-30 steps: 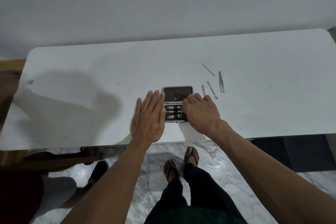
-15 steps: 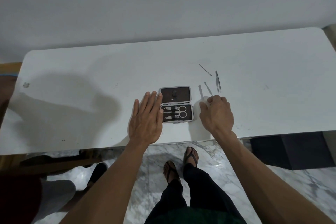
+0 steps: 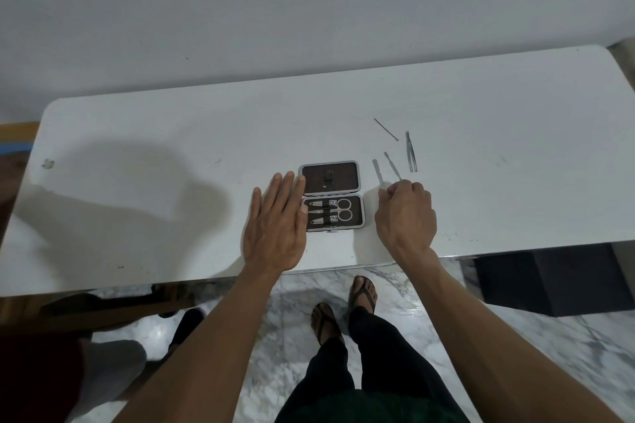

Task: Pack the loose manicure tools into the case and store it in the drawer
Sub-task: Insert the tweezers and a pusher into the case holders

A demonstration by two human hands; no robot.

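Head view: the open case [image 3: 331, 197] lies between my hands on the table [image 3: 137, 134]. My left hand [image 3: 276, 227] rests flat, fingers straight, at its nine o'clock. My right hand [image 3: 405, 213], at three o'clock, curls onto two loose tools [image 3: 385, 170]; whether it grips them I cannot tell. Tweezers [image 3: 411, 155] lie at its twelve o'clock.

Single head view, steeply down onto white table [image 3: 481, 96].

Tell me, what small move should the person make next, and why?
Probably pinch and lift the nearest flat metal tool. The right hand, fingers curled, sits at its near end; whether it grips yet is unclear. The open brown case, steadied by the flat left hand, holds scissors, while four tools lie loose on the white table.
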